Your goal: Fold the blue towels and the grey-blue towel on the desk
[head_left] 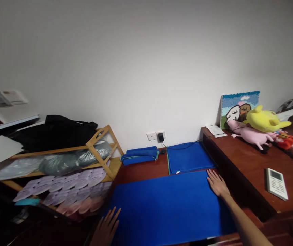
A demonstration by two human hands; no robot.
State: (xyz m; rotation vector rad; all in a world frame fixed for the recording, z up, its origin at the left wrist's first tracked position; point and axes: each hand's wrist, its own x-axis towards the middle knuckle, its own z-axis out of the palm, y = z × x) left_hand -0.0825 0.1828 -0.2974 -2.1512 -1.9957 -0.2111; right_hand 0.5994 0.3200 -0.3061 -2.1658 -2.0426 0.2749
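A large blue cloth (166, 208) lies spread out flat on the dark red wooden surface in front of me. My left hand (106, 227) is at its near left edge, fingers spread. At the far right corner, my right hand (217, 183) rests on the cloth with its fingers stretched out. Behind the spread cloth, a folded blue towel (189, 157) with a green edge and a small white tag lies flat on the right. Another folded blue towel (140, 155) sits in a thicker bundle to the left, against the wall.
On the left stands a wooden rack (101, 147) with slippers (69, 182), plastic-wrapped items and a black bag (59, 133). A higher wooden top on the right holds plush toys (253, 133), a picture (238, 109) and a white remote control (276, 183). A black plug (160, 137) with a cable is in the wall socket.
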